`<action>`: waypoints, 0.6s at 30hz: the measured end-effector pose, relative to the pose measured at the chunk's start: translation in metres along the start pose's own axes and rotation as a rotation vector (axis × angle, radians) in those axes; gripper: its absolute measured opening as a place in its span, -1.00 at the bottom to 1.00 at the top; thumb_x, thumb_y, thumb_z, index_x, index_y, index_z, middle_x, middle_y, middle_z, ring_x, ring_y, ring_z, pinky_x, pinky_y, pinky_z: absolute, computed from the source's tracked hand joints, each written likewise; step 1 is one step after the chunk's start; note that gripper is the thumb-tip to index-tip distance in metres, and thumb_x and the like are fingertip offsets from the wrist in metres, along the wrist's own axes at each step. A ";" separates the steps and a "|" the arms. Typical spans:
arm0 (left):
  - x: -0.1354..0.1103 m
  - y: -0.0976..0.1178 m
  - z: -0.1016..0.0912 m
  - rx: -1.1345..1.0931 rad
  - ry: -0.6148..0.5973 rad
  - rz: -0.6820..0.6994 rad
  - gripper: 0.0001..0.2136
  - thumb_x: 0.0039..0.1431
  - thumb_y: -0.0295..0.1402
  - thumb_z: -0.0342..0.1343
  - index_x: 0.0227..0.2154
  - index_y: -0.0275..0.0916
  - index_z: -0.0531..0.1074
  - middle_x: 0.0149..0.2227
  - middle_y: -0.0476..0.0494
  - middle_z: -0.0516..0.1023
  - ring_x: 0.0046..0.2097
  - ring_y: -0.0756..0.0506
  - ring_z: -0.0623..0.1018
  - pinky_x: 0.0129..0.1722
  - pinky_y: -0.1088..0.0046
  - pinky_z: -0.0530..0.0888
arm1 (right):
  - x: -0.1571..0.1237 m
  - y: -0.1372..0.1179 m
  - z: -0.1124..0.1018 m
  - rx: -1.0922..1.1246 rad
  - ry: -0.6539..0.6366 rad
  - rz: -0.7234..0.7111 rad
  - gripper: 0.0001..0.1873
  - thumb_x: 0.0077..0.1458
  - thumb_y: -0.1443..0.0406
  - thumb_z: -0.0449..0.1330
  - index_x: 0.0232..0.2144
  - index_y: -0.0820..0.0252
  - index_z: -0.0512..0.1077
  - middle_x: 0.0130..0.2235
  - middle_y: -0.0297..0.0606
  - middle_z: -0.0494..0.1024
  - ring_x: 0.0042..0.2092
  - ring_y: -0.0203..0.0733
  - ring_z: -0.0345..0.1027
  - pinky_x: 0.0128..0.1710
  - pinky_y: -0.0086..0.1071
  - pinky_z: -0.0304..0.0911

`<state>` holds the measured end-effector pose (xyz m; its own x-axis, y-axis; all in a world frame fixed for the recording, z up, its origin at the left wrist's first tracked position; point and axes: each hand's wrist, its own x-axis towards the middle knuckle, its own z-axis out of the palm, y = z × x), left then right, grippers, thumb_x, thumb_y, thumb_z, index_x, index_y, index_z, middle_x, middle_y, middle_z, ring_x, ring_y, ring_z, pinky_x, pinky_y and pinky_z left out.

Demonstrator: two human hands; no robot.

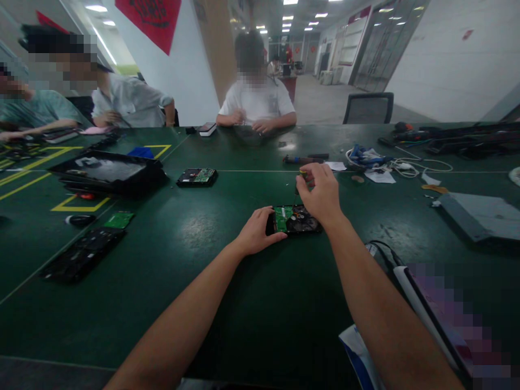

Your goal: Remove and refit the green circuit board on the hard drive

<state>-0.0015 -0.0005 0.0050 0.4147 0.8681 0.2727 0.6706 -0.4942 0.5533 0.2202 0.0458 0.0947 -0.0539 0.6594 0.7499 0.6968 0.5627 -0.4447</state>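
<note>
A hard drive (284, 218) lies on the green table with its green circuit board facing up. My left hand (258, 232) grips its left end, the thumb along the near edge and the fingers at the far side. Over the drive's right part, my right hand (322, 194) is closed around a small screwdriver (297, 187), whose yellowish top shows between the fingers. The screwdriver stands nearly upright, its thin shaft pointing down at the drive. Exactly where the tip touches is too small to make out.
Another hard drive (197, 177) lies farther left, near a black tray (108, 169). At left are a black casing (83, 253) and a green circuit board (119, 219). Cables (369, 158) and a grey metal box (481, 216) lie right. A person (257, 103) sits opposite; others sit left.
</note>
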 end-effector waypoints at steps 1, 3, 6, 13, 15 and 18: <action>0.000 0.000 0.000 -0.001 -0.002 -0.002 -0.27 0.17 0.07 0.31 0.26 -0.20 0.24 0.33 -0.37 0.34 0.37 -0.35 0.34 0.36 -0.05 0.34 | 0.000 0.001 0.001 -0.001 0.004 -0.003 -0.82 0.23 0.32 0.20 -0.10 0.09 0.43 -0.09 -0.13 0.47 -0.13 -0.03 0.44 -0.09 -0.10 0.42; 0.000 0.001 -0.001 -0.004 -0.006 -0.004 -0.28 0.17 0.07 0.31 0.25 -0.20 0.25 0.33 -0.37 0.34 0.37 -0.34 0.34 0.36 -0.04 0.34 | 0.000 0.003 0.002 0.009 0.009 -0.002 -0.83 0.22 0.32 0.20 -0.11 0.08 0.41 -0.09 -0.12 0.49 -0.08 0.01 0.45 -0.07 -0.08 0.42; 0.000 0.002 -0.003 -0.002 -0.009 0.000 -0.28 0.17 0.07 0.31 0.25 -0.20 0.25 0.33 -0.36 0.34 0.36 -0.34 0.34 0.37 -0.02 0.35 | 0.000 0.006 0.004 0.038 -0.012 0.017 -0.83 0.24 0.29 0.19 -0.10 0.08 0.38 -0.11 -0.12 0.54 -0.12 0.01 0.47 -0.08 -0.07 0.43; 0.000 0.000 0.000 0.004 -0.002 0.014 -0.29 0.17 0.06 0.31 0.25 -0.18 0.24 0.33 -0.36 0.33 0.36 -0.35 0.34 0.36 -0.06 0.35 | 0.000 0.004 0.003 0.047 -0.043 0.001 -0.81 0.26 0.26 0.18 -0.07 0.07 0.40 -0.09 -0.12 0.52 -0.12 0.00 0.46 -0.08 -0.07 0.41; 0.000 0.001 0.000 0.000 -0.001 0.011 -0.29 0.17 0.06 0.31 0.25 -0.19 0.25 0.33 -0.37 0.33 0.37 -0.36 0.34 0.36 -0.06 0.34 | -0.001 0.002 0.001 0.039 -0.039 -0.004 -0.81 0.26 0.27 0.18 -0.07 0.07 0.41 -0.11 -0.13 0.50 -0.12 -0.01 0.44 -0.07 -0.07 0.40; 0.000 0.003 -0.001 -0.007 -0.006 0.002 -0.29 0.18 0.07 0.30 0.25 -0.21 0.25 0.33 -0.39 0.33 0.37 -0.36 0.33 0.37 -0.05 0.34 | -0.001 0.000 0.000 0.024 -0.030 0.004 -0.83 0.25 0.27 0.20 -0.09 0.07 0.42 -0.13 -0.15 0.48 -0.13 -0.02 0.43 -0.07 -0.08 0.40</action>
<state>-0.0005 -0.0015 0.0073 0.4193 0.8671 0.2691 0.6659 -0.4952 0.5581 0.2199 0.0454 0.0939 -0.0727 0.6760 0.7333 0.6799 0.5715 -0.4594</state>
